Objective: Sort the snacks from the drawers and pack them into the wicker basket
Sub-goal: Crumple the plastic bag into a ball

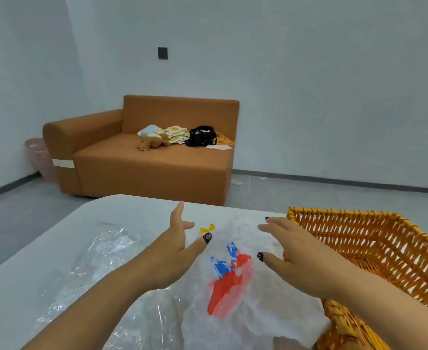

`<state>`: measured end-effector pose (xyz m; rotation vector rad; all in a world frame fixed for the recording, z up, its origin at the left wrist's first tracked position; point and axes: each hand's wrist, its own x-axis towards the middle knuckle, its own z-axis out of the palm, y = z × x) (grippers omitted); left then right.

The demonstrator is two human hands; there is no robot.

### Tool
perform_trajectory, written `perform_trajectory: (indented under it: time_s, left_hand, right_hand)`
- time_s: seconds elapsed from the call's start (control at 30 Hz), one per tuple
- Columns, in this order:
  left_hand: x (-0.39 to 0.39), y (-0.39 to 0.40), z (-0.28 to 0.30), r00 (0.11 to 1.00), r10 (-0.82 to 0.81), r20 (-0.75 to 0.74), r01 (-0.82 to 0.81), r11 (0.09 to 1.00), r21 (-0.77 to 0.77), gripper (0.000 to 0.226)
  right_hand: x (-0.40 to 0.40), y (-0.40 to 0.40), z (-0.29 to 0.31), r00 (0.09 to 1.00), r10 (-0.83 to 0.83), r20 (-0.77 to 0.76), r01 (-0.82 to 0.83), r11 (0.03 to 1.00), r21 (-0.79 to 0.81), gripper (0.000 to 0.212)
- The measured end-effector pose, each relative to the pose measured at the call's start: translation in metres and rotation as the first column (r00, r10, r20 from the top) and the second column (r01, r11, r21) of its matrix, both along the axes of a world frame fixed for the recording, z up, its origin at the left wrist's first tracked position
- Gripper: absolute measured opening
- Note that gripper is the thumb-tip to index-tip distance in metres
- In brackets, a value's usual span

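left hand [176, 238]: fingers were straight and spread, thumb out toward 3 o'clock, grasping nothing; it hovered over the white plastic bag's 10 o'clock edge, palm turned toward the other hand.
right hand [290, 251]: fingers were extended and relaxed, released, holding nothing; it hung above the bag's 2 o'clock side, just beside the basket's near wall. whether the fingertips touched the bag, i cannot tell.
white plastic bag [245, 306]: lay crumpled on the table between the two hands, bearing a red and blue print; its 4 o'clock corner reached the basket's rim.
yellow wrapper [207, 228]: a small yellow piece stuck up at the bag's 11 o'clock edge, between the hands; what it was could not be made out.
wicker basket [374, 238]: orange-brown, stood on the table at 3 o'clock of the bag, running off the picture's edge; its inside was only partly seen and no snacks showed in it.
clear plastic wrap [102, 261]: lay rumpled on the table at 9 o'clock of the bag, under the left forearm.
table [44, 274]: pale, with a rounded far corner at 11 o'clock.
sofa [144, 157]: orange-brown, stood well apart beyond the table at 12 o'clock, against the wall.
on the sofa seat: a brown plush toy [152, 143], a heap of yellow-and-white packets [177, 134] and a black bag [201, 136] lay side by side.
pink bin [40, 157]: stood at 9 o'clock of the sofa, in the room's corner.
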<state>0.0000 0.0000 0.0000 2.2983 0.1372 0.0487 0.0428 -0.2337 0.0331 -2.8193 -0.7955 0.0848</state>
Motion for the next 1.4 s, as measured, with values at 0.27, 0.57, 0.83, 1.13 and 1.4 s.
perform_trajectory:
  time_s: [0.27,0.57,0.83,1.13,1.4]
  left_hand:
    - [-0.023,-0.027,-0.05,0.984,-0.036,0.173,0.031,0.999,0.031,0.041]
    - [-0.08,-0.042,-0.019,0.934,0.103,0.342,-0.024,0.974,-0.226,0.036]
    - [-0.163,-0.062,0.046,0.917,0.098,0.388,0.031,0.949,-0.314,0.035]
    - [-0.244,-0.075,0.061,0.902,0.114,0.417,0.074,0.91,-0.408,0.063]
    - [-0.275,-0.078,0.045,0.885,0.156,0.44,0.054,0.903,-0.427,0.096]
  right_hand:
    - [-0.016,-0.006,-0.04,0.988,0.001,-0.155,-0.019,0.993,-0.116,0.074]
    - [-0.064,-0.024,-0.025,0.98,-0.106,-0.17,0.141,0.968,0.209,0.083]
    - [-0.148,-0.046,-0.004,0.935,-0.131,-0.329,0.308,0.762,0.57,0.113]
    - [-0.252,-0.04,-0.016,0.816,0.125,-0.564,0.472,0.418,0.776,0.102]
    - [-0.283,-0.03,-0.042,0.9,0.056,-0.433,0.386,0.36,0.85,0.047]
